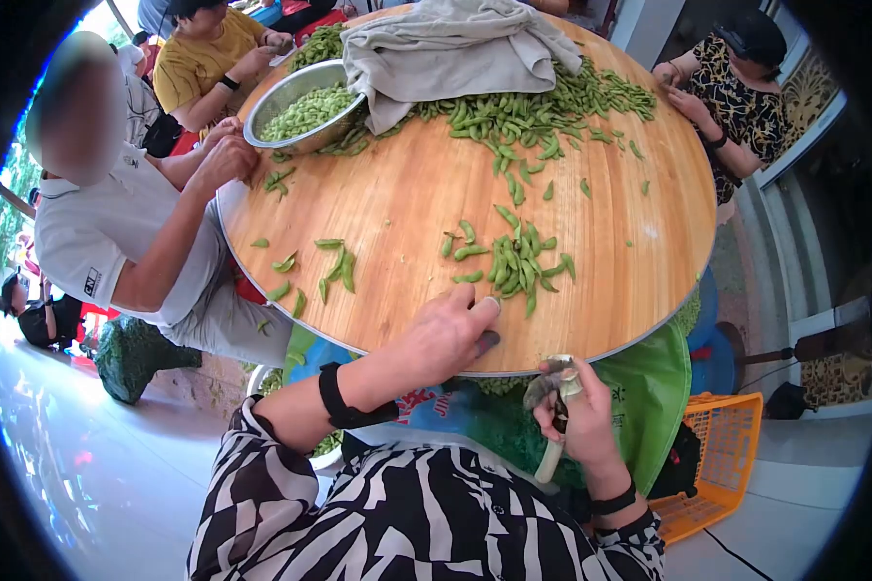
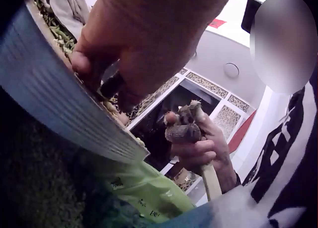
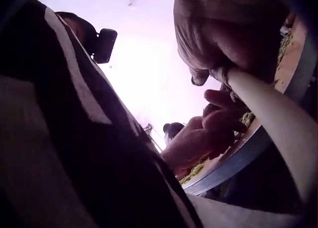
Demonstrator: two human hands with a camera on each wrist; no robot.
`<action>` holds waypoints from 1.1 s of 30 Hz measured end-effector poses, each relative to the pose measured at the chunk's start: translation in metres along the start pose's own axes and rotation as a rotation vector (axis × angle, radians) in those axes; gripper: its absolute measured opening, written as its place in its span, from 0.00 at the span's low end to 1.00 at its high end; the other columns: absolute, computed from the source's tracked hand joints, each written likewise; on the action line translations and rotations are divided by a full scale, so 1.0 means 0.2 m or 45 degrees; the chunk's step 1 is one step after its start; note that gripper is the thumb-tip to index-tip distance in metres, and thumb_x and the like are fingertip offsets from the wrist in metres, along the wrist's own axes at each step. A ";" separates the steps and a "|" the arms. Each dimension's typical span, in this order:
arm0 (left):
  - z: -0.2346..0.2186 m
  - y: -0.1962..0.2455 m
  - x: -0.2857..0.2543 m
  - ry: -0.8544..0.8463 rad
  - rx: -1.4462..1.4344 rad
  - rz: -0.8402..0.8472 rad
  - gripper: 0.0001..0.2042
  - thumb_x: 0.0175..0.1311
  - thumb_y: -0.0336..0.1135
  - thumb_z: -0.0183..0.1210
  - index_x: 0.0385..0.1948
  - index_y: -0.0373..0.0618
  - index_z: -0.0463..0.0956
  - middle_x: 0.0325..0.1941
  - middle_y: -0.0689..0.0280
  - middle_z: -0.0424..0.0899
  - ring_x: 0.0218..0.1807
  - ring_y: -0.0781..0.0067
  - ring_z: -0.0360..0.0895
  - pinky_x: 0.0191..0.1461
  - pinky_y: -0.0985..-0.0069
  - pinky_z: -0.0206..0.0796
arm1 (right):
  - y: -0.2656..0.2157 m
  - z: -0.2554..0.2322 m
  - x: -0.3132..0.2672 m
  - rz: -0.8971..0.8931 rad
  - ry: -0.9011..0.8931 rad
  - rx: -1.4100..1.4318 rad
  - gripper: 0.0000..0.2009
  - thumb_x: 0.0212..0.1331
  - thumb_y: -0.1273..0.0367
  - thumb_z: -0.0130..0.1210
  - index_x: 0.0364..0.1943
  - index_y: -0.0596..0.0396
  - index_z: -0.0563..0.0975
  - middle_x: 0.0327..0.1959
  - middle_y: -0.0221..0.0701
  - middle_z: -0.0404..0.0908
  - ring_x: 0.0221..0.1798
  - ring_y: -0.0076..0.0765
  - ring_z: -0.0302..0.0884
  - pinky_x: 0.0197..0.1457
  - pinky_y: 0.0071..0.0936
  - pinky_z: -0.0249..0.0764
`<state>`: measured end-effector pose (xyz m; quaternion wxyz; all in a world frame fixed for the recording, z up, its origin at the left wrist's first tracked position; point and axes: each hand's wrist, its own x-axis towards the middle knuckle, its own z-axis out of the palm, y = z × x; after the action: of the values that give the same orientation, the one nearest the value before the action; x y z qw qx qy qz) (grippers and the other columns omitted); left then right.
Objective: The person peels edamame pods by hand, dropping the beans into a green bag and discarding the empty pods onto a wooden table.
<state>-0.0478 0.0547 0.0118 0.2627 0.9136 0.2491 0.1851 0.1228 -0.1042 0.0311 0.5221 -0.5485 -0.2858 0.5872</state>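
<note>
My left hand (image 1: 441, 339) rests over the near edge of the round wooden table (image 1: 388, 261), fingers bent down, with dark grey on one digit. Just beyond it lies a small pile of green soybean pods (image 1: 518, 261). From the left wrist view, the left hand (image 2: 144, 34) bends over the table rim; I cannot tell whether its fingertips hold a pod. Off the table's edge, my right hand (image 1: 586, 412) grips a tool with a long pale handle (image 1: 549, 463). Grey ribbed covering (image 2: 183, 133) wraps one of its fingers, and the tool's working end is mostly hidden.
A metal bowl (image 1: 300, 136) of pods and a grey cloth (image 1: 446, 53) over a large pod heap stand at the far side. People sit left and right. Below the edge are a green bag (image 1: 649, 387) and an orange crate (image 1: 722, 455); loose pods (image 1: 334, 263) lie left.
</note>
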 end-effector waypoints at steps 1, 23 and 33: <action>0.01 -0.01 -0.01 0.050 0.035 -0.030 0.10 0.51 0.26 0.60 0.33 0.42 0.69 0.31 0.52 0.71 0.35 0.46 0.74 0.37 0.58 0.67 | 0.01 0.00 -0.01 0.021 -0.007 0.117 0.12 0.68 0.66 0.41 0.48 0.58 0.70 0.21 0.31 0.72 0.15 0.20 0.63 0.17 0.16 0.57; -0.04 0.12 0.03 0.059 -1.477 -0.578 0.13 0.56 0.20 0.60 0.42 0.41 0.70 0.33 0.67 0.81 0.30 0.84 0.72 0.28 0.84 0.61 | -0.05 0.09 0.14 -0.021 -0.207 0.292 0.22 0.69 0.66 0.37 0.65 0.57 0.60 0.21 0.35 0.69 0.16 0.22 0.60 0.16 0.17 0.58; -0.03 0.14 0.04 0.190 -1.357 -0.454 0.15 0.56 0.19 0.60 0.44 0.40 0.68 0.38 0.66 0.81 0.38 0.82 0.74 0.43 0.81 0.68 | -0.02 0.10 0.12 -0.105 -0.192 0.343 0.22 0.69 0.67 0.41 0.66 0.57 0.61 0.24 0.29 0.68 0.18 0.18 0.60 0.16 0.15 0.57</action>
<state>-0.0354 0.0405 0.0349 0.6965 0.5829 0.2895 0.3021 0.1085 -0.0759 0.0320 0.5917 -0.4155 -0.2651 0.6379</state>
